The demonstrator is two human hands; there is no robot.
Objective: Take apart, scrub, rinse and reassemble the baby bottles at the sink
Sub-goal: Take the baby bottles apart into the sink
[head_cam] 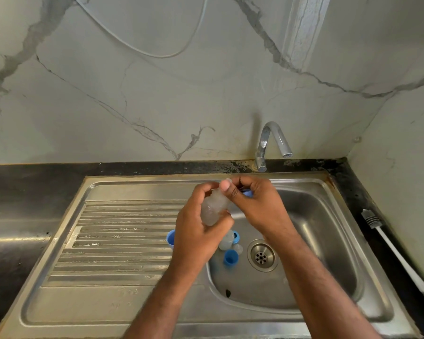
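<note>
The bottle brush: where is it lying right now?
In the head view, the bottle brush lies on the dark counter right of the sink, along the wall, untouched by either hand.

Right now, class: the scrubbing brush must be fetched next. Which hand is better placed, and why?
The right hand. The brush lies on the counter right of the sink, on its side. The left hand grips the bottle.

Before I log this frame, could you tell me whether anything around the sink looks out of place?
The bottle brush lies unused on the black counter right of the sink, while loose blue bottle parts sit in the basin near the drain. Nothing looks damaged.
</note>
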